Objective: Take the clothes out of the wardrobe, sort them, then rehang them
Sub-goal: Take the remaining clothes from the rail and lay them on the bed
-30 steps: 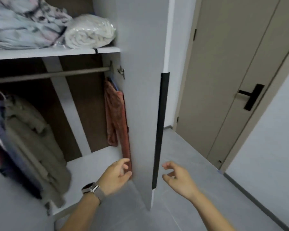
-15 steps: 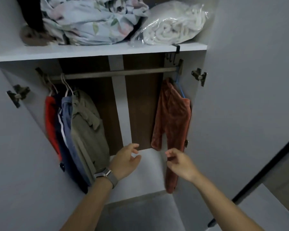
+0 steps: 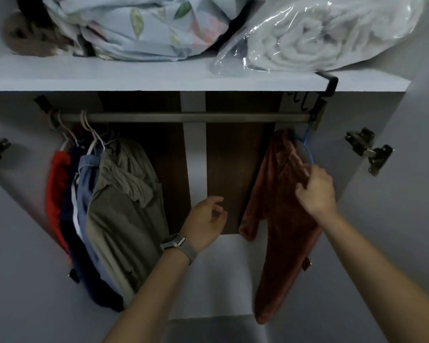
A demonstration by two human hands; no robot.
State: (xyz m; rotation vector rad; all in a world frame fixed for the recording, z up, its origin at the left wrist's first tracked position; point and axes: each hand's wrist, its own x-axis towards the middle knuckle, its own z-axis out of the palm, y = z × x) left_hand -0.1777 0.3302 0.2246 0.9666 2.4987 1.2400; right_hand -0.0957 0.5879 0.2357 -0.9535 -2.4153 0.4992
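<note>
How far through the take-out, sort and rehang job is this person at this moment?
Barely started. Done: nothing looks removed; the red, navy, blue and olive garments hang bunched at the left of the metal rail. In hand: the right hand grips the rust-coloured fleece garment on its blue hanger; the left hand hovers open, holding nothing. Left: taking everything out, sorting, rehanging.

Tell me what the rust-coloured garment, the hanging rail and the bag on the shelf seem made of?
Rust garment: plush, fleece-like fabric, judging by its fuzzy matt nap. Hanging rail: probably metal, a smooth dull-grey bar. Bag: clear plastic film, glossy and crinkled, around what looks like white towelling.
</note>
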